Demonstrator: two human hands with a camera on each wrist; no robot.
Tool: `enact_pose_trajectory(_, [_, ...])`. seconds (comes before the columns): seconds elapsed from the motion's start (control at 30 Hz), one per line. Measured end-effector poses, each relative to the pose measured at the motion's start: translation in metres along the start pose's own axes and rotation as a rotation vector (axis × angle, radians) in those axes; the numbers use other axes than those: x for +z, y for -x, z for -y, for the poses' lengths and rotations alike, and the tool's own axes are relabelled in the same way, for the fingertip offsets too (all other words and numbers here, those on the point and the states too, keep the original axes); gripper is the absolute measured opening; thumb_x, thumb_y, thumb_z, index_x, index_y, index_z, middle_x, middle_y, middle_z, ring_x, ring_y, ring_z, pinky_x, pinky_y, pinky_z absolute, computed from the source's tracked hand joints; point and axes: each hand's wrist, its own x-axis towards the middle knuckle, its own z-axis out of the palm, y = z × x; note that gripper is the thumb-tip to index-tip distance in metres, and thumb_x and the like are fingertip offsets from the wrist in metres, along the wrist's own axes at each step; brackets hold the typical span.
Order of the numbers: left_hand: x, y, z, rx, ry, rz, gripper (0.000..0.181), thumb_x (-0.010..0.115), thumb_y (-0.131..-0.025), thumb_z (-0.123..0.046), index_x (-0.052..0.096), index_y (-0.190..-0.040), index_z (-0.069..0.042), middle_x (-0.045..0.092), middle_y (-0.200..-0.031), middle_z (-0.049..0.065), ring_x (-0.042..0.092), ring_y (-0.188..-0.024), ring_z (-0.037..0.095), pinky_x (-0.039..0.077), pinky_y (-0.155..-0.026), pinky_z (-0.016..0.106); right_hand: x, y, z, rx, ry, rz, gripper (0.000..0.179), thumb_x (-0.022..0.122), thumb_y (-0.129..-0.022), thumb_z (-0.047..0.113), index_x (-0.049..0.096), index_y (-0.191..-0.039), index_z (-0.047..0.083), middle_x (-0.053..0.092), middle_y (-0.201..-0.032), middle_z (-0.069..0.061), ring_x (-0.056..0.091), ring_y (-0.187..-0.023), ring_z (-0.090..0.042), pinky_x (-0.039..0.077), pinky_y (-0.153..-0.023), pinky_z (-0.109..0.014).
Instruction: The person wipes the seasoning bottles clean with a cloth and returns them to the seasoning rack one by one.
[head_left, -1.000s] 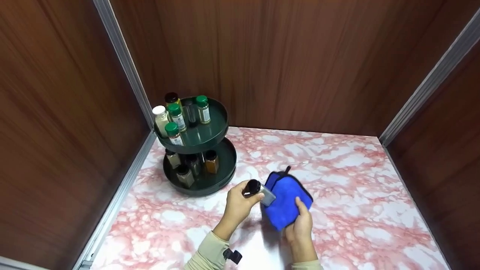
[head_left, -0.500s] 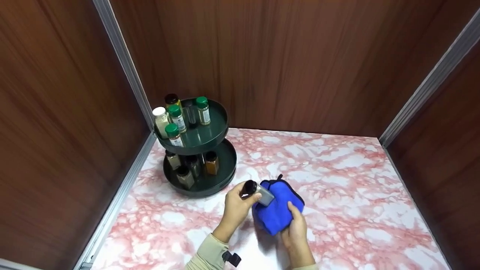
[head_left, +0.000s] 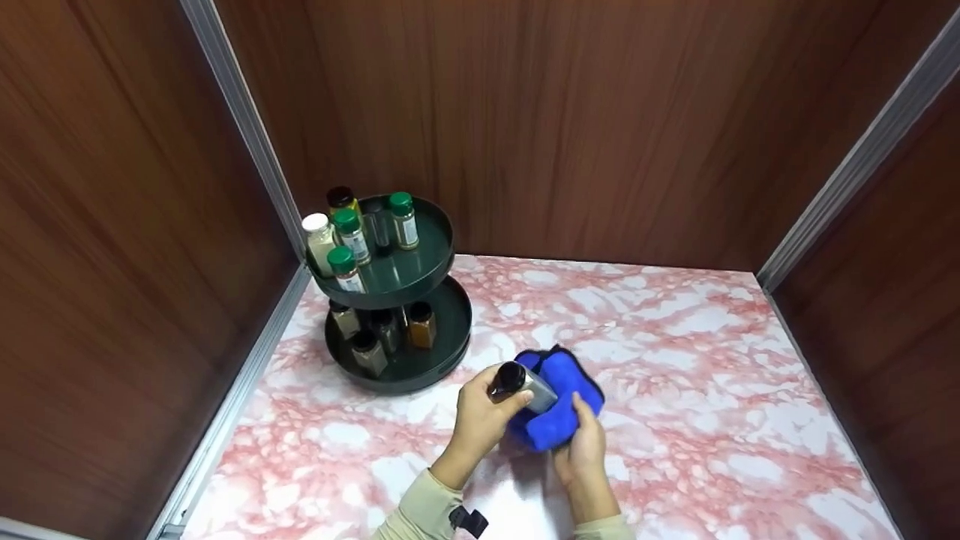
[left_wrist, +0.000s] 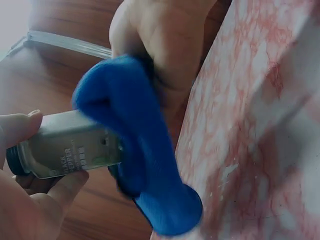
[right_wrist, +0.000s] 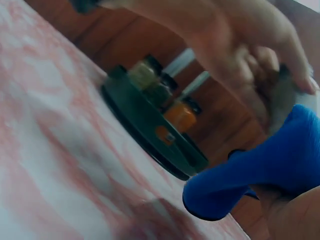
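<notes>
In the head view my left hand grips a clear spice jar near its black cap, the jar lying tilted in the air. The left wrist view shows the spice jar with "black pepper" lettering on its side. My right hand holds a blue cloth with dark edging, thumb on top of it. The blue cloth is bunched against the jar's bottom end and hides part of it. From the right wrist, the blue cloth folds up close beside the left hand.
A dark green two-tier round rack stands at the back left. Several jars with green, white and dark caps sit on its upper tier, and dark-capped jars on the lower. Brown wood-look panels enclose the pink marbled tabletop at the back and sides.
The right hand has shifted left with the blue cloth, which is now folded more around the jar's bottom end. The left hand and jar have stayed nearly in place.
</notes>
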Motion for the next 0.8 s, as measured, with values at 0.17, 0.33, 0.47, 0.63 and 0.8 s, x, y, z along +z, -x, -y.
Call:
enact_pose_trajectory(0.17, [-0.005,-0.008,0.002,0.006,-0.043,-0.033,0.039,0.087,-0.079,-0.008,0.073,-0.114,-0.004,0.075,-0.107,0.009,0.07,-0.099,0.016,0.059,-0.087,0.029,-0.001,0.011,-0.003,-0.042,0.062,0.031,0.028,0.041,-0.111,0.025,0.062,-0.118,0.008,0.074,-0.106,-0.003,0.07,-0.099,-0.016,0.057,-0.089,-0.031])
enact_pose_trajectory(0.33, [-0.014,-0.015,0.003,-0.012,-0.071,-0.051,0.032,0.084,-0.079,0.001,0.072,-0.109,0.003,0.075,-0.101,0.015,0.07,-0.092,0.017,0.06,-0.084,0.034,-0.001,0.01,0.013,-0.075,0.058,-0.033,0.028,0.045,-0.109,0.027,0.056,-0.126,0.007,0.074,-0.11,-0.002,0.07,-0.103,-0.016,0.056,-0.093,-0.031])
enact_pose_trajectory(0.47, [-0.015,-0.012,-0.001,-0.039,-0.074,-0.037,0.031,0.083,-0.079,0.001,0.072,-0.108,0.004,0.075,-0.099,0.016,0.069,-0.09,0.016,0.06,-0.082,0.031,0.003,0.003,0.021,-0.077,0.017,-0.039,0.032,0.044,-0.11,0.028,0.052,-0.133,0.007,0.073,-0.116,0.0,0.068,-0.11,-0.015,0.053,-0.098,-0.03])
enact_pose_trajectory(0.63, [-0.009,-0.005,-0.007,-0.052,0.029,-0.034,0.037,0.085,-0.079,-0.003,0.072,-0.113,0.0,0.075,-0.104,0.012,0.07,-0.095,0.016,0.06,-0.083,0.029,0.008,-0.001,0.013,-0.038,0.007,-0.024,0.034,0.042,-0.11,0.03,0.05,-0.134,0.007,0.073,-0.115,0.0,0.069,-0.108,-0.016,0.055,-0.096,-0.032])
enact_pose_trajectory(0.8, [-0.008,-0.007,-0.006,-0.024,0.088,-0.055,0.038,0.086,-0.079,-0.005,0.072,-0.115,0.0,0.074,-0.104,0.014,0.071,-0.095,0.019,0.06,-0.083,0.032,0.006,0.004,0.003,-0.02,0.022,0.019,0.031,0.041,-0.111,0.028,0.055,-0.13,0.008,0.073,-0.114,-0.003,0.071,-0.105,-0.018,0.057,-0.093,-0.034])
